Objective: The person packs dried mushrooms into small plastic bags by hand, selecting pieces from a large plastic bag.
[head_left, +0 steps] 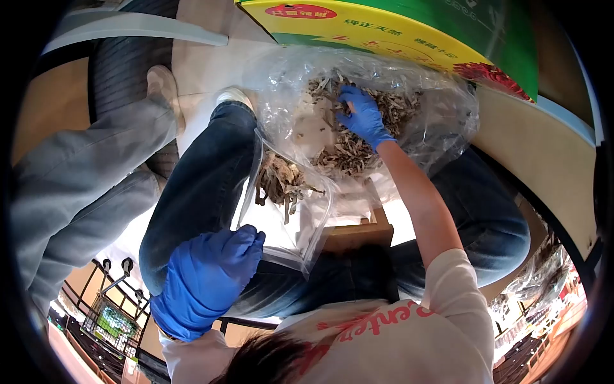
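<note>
My right hand (364, 116), in a blue glove, reaches into a large clear plastic bag (441, 121) spread wide in front of me. Its thumb and fingers are apart, touching a heap of dried brown strips (400, 109) that look like dried mushrooms. Closer to me is a smaller clear bag (300, 240), its mouth holding a clump of larger dried brown pieces (281, 179). Beside that bag's left edge, over my thigh, my left hand (214, 275) is closed in a loose blue glove. Whatever its curled fingers hold is hidden.
A green and yellow printed carton (384, 29) stands behind the large bag. Between my legs is a wooden stool or frame edge (358, 237). Another person's grey-trousered legs (96, 153) and shoe (165, 93) are close on the left. A wheeled metal stand (118, 281) appears at lower left.
</note>
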Tool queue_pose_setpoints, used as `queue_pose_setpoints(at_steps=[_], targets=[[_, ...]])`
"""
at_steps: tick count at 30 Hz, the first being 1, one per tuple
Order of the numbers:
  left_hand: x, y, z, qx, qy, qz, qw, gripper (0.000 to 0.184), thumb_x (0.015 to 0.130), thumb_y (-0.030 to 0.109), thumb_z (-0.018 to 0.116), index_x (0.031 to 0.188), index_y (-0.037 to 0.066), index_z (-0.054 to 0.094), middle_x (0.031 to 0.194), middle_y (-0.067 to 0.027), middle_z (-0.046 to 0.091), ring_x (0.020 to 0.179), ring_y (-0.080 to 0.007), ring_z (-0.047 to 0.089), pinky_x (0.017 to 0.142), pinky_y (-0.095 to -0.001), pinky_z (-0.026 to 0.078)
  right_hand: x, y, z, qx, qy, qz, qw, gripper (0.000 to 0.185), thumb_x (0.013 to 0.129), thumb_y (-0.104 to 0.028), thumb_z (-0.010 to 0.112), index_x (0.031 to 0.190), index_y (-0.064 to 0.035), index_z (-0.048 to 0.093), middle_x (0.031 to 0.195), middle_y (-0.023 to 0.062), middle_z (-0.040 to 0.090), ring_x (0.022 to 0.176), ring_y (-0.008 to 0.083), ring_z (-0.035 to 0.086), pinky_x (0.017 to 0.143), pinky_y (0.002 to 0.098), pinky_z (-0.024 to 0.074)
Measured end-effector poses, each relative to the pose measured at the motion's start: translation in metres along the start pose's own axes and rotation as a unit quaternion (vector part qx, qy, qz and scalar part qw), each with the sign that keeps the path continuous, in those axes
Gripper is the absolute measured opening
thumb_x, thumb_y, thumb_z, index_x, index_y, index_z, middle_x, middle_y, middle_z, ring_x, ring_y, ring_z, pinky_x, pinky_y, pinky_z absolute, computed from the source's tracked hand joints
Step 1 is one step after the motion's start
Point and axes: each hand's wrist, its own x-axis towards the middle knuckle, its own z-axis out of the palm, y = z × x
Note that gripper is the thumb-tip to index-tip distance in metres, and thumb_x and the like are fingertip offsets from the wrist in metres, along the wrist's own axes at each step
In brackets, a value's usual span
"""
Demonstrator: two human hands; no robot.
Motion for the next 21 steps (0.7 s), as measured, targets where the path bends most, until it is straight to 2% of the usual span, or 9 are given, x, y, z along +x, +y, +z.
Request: queue_pose_setpoints(at_steps=[1, 5, 7, 10, 14, 16, 18, 20, 21], targets=[[0.001, -0.001, 0.002, -0.015, 0.037, 0.017, 0.999, 0.01, 0.075, 0.014, 0.068, 0.079, 0.011, 0.06, 0.067, -0.0008, 0.055, 0.049, -0.0185, 0.051, 0.044, -0.0323, 0.042, 0.006, -0.004, 0.005, -0.028, 0.072, -0.014, 0.997, 0.03, 0.068, -0.019, 0.07, 0.095, -0.0092, 0.061, 0.106, 0.0112, 0.057, 0.099, 0.0329, 0.054, 0.085, 0.0393, 0.0445], [0.007, -0.003, -0.001, 0.028, 0.025, 0.088, 0.995, 0.013, 0.075, 0.016, 0.069, 0.082, 0.01, 0.059, 0.065, -0.0015, 0.053, 0.048, -0.0184, 0.05, 0.043, -0.031, 0.042, 0.037, -0.006, 0.018, -0.025, 0.043, 0.041, 0.998, 0.036, 0.069, -0.024, 0.07, 0.099, -0.0081, 0.057, 0.106, 0.0146, 0.056, 0.092, 0.0327, 0.055, 0.08, 0.0405, 0.046], [0.004, -0.002, 0.003, 0.001, 0.043, 0.045, 0.998, 0.015, 0.075, 0.015, 0.068, 0.084, 0.01, 0.058, 0.065, -0.0016, 0.052, 0.048, -0.0179, 0.05, 0.042, -0.0303, 0.041, 0.052, -0.014, 0.01, 0.009, -0.052, 0.216, 0.975, 0.039, 0.068, -0.027, 0.071, 0.098, -0.0065, 0.056, 0.102, 0.0148, 0.057, 0.088, 0.0325, 0.055, 0.078, 0.0413, 0.0459], [0.002, -0.002, 0.006, -0.013, 0.057, 0.028, 0.998, 0.016, 0.075, 0.014, 0.068, 0.085, 0.01, 0.056, 0.063, -0.0021, 0.051, 0.047, -0.0179, 0.05, 0.041, -0.0306, 0.041, 0.06, -0.007, 0.015, -0.054, 0.086, 0.08, 0.992, 0.05, 0.069, -0.03, 0.072, 0.109, -0.0068, 0.054, 0.106, 0.0153, 0.057, 0.096, 0.0303, 0.055, 0.084, 0.0386, 0.045], [0.004, 0.0, 0.003, -0.065, 0.027, 0.004, 0.997, 0.015, 0.075, 0.013, 0.067, 0.083, 0.011, 0.054, 0.061, -0.0034, 0.049, 0.046, -0.0191, 0.049, 0.04, -0.0316, 0.04, 0.055, -0.012, 0.016, -0.061, 0.031, 0.027, 0.997, 0.064, 0.066, -0.031, 0.075, 0.122, -0.0126, 0.05, 0.119, 0.0144, 0.051, 0.107, 0.0302, 0.051, 0.093, 0.0405, 0.0415], [0.005, 0.001, 0.006, -0.053, 0.037, 0.004, 0.998, 0.014, 0.076, 0.012, 0.066, 0.082, 0.011, 0.053, 0.058, -0.0039, 0.048, 0.044, -0.0202, 0.049, 0.04, -0.0327, 0.04, 0.043, -0.015, 0.023, -0.226, -0.008, 0.006, 0.974, 0.077, 0.064, -0.031, 0.077, 0.132, -0.0223, 0.043, 0.131, 0.0126, 0.042, 0.117, 0.0325, 0.045, 0.099, 0.0459, 0.0362], [0.004, 0.002, 0.009, -0.041, 0.048, 0.011, 0.998, 0.013, 0.075, 0.012, 0.065, 0.081, 0.011, 0.053, 0.057, -0.0035, 0.047, 0.044, -0.02, 0.049, 0.04, -0.0328, 0.04, 0.036, 0.002, 0.043, -0.252, -0.001, -0.023, 0.968, 0.059, 0.067, -0.024, 0.075, 0.122, -0.0234, 0.053, 0.134, 0.0107, 0.037, 0.114, 0.0354, 0.046, 0.092, 0.0521, 0.0395], [0.004, 0.003, 0.009, -0.029, 0.056, 0.02, 0.998, 0.013, 0.075, 0.012, 0.065, 0.08, 0.012, 0.053, 0.056, -0.0031, 0.047, 0.044, -0.0197, 0.049, 0.04, -0.0329, 0.04, 0.027, 0.008, 0.053, -0.228, -0.146, 0.056, 0.961, 0.034, 0.073, -0.019, 0.068, 0.106, -0.019, 0.061, 0.126, 0.0108, 0.044, 0.106, 0.034, 0.051, 0.086, 0.0502, 0.0437], [0.006, 0.003, 0.007, -0.041, 0.051, 0.021, 0.998, 0.013, 0.075, 0.012, 0.064, 0.079, 0.012, 0.052, 0.055, -0.0025, 0.046, 0.044, -0.0195, 0.049, 0.04, -0.0325, 0.04, 0.023, 0.013, 0.056, -0.165, -0.113, 0.062, 0.978, 0.017, 0.076, -0.015, 0.062, 0.093, -0.0165, 0.064, 0.113, 0.0108, 0.052, 0.095, 0.0322, 0.056, 0.078, 0.0461, 0.047]])
